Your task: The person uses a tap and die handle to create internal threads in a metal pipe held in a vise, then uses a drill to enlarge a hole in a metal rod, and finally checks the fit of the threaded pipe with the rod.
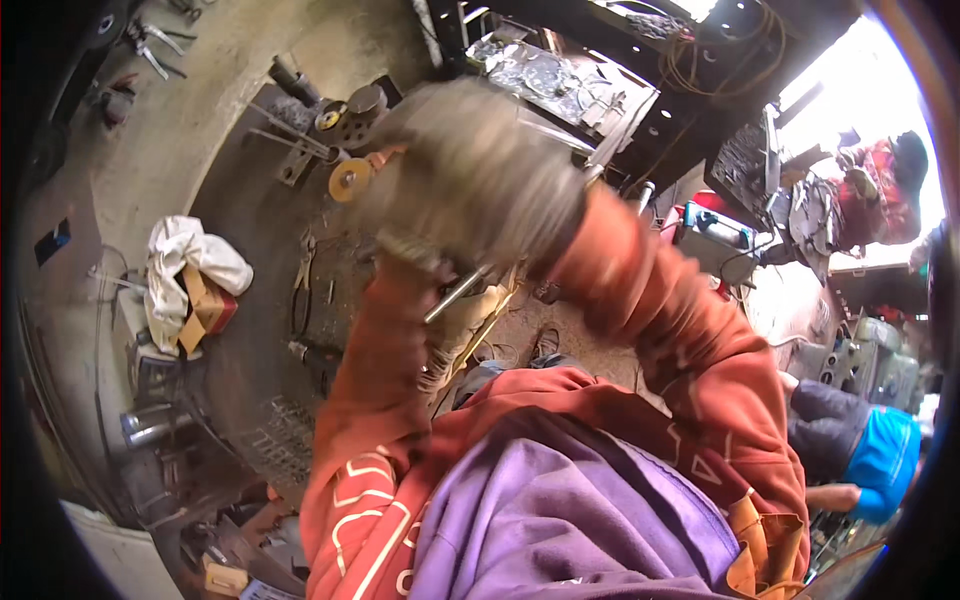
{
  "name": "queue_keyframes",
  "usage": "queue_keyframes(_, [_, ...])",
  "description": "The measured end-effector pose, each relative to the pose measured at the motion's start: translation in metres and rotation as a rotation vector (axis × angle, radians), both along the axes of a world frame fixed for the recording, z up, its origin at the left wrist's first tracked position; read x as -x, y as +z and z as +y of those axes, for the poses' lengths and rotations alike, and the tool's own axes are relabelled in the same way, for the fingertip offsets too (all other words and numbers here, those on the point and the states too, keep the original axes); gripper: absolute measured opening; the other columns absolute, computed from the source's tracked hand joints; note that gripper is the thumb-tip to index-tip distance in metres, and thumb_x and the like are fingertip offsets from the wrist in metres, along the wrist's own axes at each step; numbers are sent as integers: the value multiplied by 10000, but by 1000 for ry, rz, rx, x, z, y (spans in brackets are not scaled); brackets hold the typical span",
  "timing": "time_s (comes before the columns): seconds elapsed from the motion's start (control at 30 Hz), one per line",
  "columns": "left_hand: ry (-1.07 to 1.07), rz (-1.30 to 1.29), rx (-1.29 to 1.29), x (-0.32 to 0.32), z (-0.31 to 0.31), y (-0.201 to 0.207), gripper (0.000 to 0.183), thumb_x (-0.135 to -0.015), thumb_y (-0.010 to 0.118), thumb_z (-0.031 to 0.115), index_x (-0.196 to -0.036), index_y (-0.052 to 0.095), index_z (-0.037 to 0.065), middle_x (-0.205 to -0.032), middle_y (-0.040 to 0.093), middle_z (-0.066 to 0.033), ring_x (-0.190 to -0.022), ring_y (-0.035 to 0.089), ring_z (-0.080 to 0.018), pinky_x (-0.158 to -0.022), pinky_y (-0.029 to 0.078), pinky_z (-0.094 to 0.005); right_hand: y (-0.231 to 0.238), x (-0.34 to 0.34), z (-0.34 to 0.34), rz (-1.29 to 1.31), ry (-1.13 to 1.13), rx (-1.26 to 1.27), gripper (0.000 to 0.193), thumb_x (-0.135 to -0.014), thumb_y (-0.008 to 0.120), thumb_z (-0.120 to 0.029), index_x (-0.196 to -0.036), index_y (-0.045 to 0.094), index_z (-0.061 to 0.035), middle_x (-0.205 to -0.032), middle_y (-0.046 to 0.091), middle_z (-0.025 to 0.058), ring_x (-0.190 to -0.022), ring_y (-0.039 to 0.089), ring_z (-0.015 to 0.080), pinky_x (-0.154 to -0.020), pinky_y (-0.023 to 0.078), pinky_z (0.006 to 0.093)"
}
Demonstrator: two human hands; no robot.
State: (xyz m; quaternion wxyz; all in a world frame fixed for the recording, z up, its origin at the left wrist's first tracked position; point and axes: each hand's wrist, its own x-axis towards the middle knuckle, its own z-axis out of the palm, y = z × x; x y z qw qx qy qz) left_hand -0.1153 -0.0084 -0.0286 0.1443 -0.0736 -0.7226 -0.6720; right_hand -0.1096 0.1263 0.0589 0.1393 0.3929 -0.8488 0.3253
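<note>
Both of my hands, in grey work gloves, are raised close together over the workbench and badly smeared by motion. My left hand [405, 205] overlaps my right hand [500, 165], which covers most of the blurred patch. Fingers cannot be made out on either, nor anything between them. A bare metal rod [458, 293] shows just below the gloves; whether a hand touches it is hidden. Left of my left hand lies a yellowish disc [349, 180]. Long-handled pliers [303, 280] rest on the dark bench top [250, 330].
Metal cups [292, 82] and rods stand at the bench's far end. A white cloth [195, 260] and an open cardboard box [207, 305] are on the left. Beyond my hands sits a cluttered metal tray [560, 85]. A person in a blue shirt [882, 460] is at the right.
</note>
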Motion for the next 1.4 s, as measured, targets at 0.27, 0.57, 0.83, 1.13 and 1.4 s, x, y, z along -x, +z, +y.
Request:
queue_keyframes(0.27, [7,83,416,-110,-7,23,447,-1100,521,372,-1380,625,40,-1366,663,-164,-1275,650,-292,-1104,529,-404,-40,57,80,-759,498,84,694,-922,815,-415,-1429,602,9,-1430,636,214,-1319,618,340,-1113,485,414])
queue_keyframes(0.57, [-255,730,738,70,61,-35,318,-1074,569,302,-1215,700,48,-1083,735,-98,-1046,719,-256,-962,591,-400,-36,-88,-53,371,198,189,525,-730,797,-463,-1099,753,-92,-1256,670,108,-1280,580,371,-1139,339,676])
queue_keyframes(0.83, [77,-68,-453,-60,-19,-21,599,-1099,428,558,-1221,722,51,-1244,724,-134,-1227,648,-300,-1104,448,-459,1,60,35,-199,-90,-375,622,-936,718,-572,-1268,722,-46,-1257,729,137,-1141,688,324,-972,540,434])
queue_keyframes(1.13, [54,204,247,-40,-14,7,568,-1134,417,468,-1170,729,-5,-1194,733,-194,-1175,677,-289,-1071,491,-379,-43,-7,99,-510,227,304,613,-971,765,-347,-1417,607,42,-1448,620,194,-1320,605,301,-1129,467,441])
queue_keyframes(1.4, [-425,-100,476,62,72,-8,975,-982,235,869,-1070,756,49,-994,733,-211,-972,692,-381,-944,502,-510,-32,-90,-25,188,193,362,631,-813,826,-464,-1267,672,-54,-1288,666,179,-1291,587,448,-1076,406,628])
